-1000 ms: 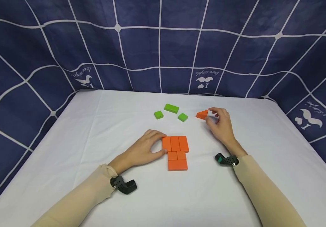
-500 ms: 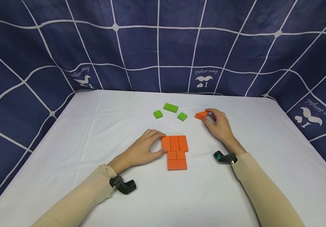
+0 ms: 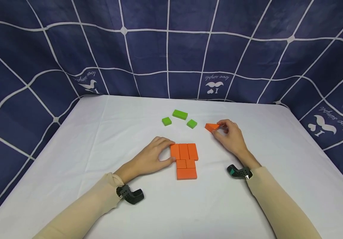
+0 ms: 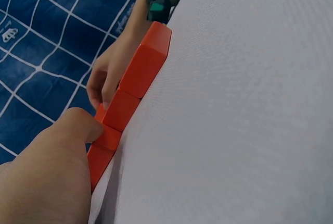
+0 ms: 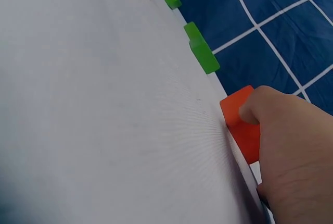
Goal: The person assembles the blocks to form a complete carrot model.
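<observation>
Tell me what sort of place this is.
Probably a staged tabletop set for recording hand work, not a lived-in room. A white cloth covers the table, a navy grid-patterned backdrop walls it in, and small black cameras are strapped to both wrists, such as the wrist camera. Only toy blocks lie on it.

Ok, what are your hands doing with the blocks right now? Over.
Left hand steadies the flat orange block cluster. Right hand pinches the orange triangular block. Three small green blocks lie beyond, apart, not in the way.
</observation>
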